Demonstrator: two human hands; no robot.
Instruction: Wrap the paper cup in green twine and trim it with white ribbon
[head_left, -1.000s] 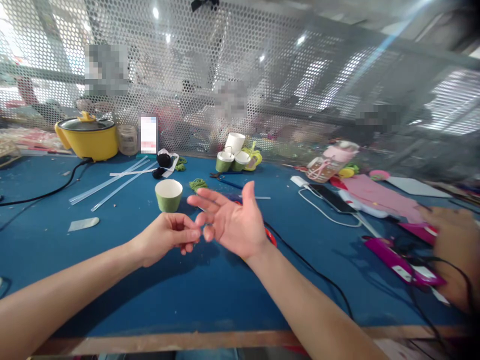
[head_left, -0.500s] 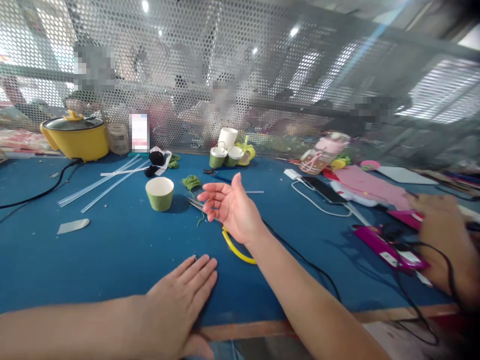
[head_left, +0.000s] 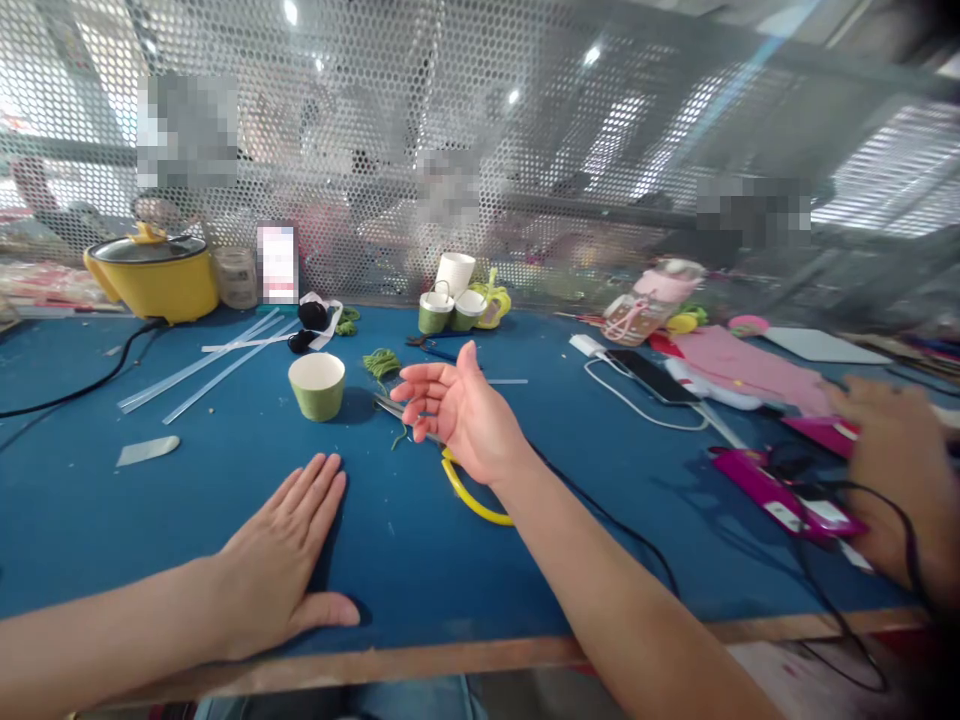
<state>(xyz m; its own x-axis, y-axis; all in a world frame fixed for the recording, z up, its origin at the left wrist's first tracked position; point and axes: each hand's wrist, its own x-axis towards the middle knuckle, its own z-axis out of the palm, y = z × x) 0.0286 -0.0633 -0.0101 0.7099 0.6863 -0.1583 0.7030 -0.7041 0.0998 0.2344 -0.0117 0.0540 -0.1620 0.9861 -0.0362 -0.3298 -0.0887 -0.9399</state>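
My left hand [head_left: 281, 560] lies flat on the blue table [head_left: 187, 500], palm down, fingers stretched out and holding nothing. My right hand [head_left: 457, 410] hovers above the table, palm turned up and to the left, fingers spread and empty. Just under it lie scissors with yellow handles [head_left: 469, 497] and bits of green yarn [head_left: 382, 362]. A green paper cup [head_left: 317, 385] stands upright to the left of my right hand.
A yellow pot [head_left: 154, 275], long clear sticks [head_left: 217, 365], and more cups [head_left: 454, 300] sit at the back along a perforated metal screen. At right another person's hand [head_left: 896, 490] rests by pink tools [head_left: 780, 500], a phone [head_left: 652, 378] and cables.
My left hand let go of my right fingers, dropped flat onto the table near the front edge, then slid left. My right hand moved slightly farther out, still open.
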